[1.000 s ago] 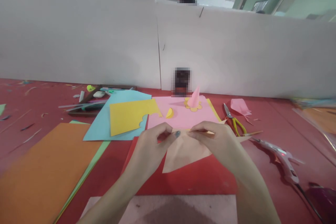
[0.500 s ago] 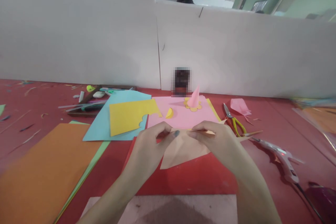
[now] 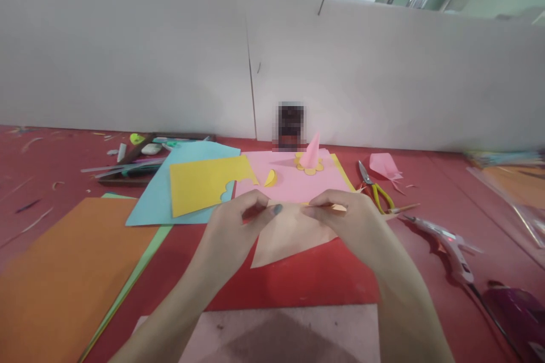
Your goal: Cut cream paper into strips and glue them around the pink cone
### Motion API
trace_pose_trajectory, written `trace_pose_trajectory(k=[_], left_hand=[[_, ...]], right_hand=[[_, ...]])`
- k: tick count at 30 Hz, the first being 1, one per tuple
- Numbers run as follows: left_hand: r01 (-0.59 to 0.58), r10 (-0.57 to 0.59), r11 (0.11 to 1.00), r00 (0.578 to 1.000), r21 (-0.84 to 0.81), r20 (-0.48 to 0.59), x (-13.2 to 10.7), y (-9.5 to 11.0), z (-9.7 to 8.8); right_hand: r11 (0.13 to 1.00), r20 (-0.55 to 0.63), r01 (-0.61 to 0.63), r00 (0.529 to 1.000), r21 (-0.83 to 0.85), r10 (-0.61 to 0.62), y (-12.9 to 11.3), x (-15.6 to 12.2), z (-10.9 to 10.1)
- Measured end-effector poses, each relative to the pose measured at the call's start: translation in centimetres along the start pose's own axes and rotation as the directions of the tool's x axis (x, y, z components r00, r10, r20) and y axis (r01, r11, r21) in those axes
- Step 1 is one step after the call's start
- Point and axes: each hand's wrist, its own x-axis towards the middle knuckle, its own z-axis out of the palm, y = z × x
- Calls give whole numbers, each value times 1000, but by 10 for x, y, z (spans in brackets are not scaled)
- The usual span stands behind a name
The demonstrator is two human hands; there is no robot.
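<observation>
Both hands meet over a peach paper [image 3: 289, 235] held just above a red sheet [image 3: 298, 283] on the counter [image 3: 426, 181]. The left hand [image 3: 238, 227] pinches the paper's top edge between thumb and fingers [image 3: 276, 211]; the right hand [image 3: 349, 221] pinches the same edge just beside it — fingertips nearly touching. Beyond lie a pink sheet [image 3: 298, 184], a pink cone [image 3: 312, 150] and scissors [image 3: 374, 190]; a glue gun [image 3: 447, 241] lies to the right.
</observation>
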Motion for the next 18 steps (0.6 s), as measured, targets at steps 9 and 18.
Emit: trace_pose_trajectory(k=[9,18], left_hand=[[2,-2,1000,1000,25,8,1,-3,2],[27,-28,999,1000,42,13,2,-3,2]], right_hand=[[1000,3,-1,1000,-16,1,1,0,0],[1000,9,5,1000,6,-5,1,1,0]])
